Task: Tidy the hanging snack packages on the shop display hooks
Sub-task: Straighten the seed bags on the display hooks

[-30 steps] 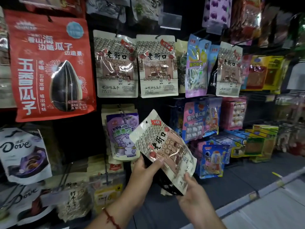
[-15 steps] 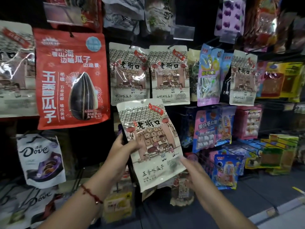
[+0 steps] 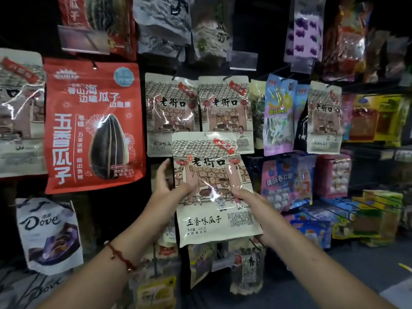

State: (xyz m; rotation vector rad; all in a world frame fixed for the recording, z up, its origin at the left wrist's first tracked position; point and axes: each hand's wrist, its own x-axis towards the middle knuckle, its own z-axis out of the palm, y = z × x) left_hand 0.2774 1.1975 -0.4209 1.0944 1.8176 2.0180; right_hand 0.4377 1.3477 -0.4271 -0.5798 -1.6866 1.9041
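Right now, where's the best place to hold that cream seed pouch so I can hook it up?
Probably by both side edges at mid-height, coming from the front, as the left hand and right hand hold the cream seed pouch now. It is flat and upright, and that leaves its top edge free.

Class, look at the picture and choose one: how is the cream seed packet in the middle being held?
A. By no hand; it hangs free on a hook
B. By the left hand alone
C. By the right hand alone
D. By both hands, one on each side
D: the left hand grips the left edge of the cream seed packet and the right hand grips its right side.
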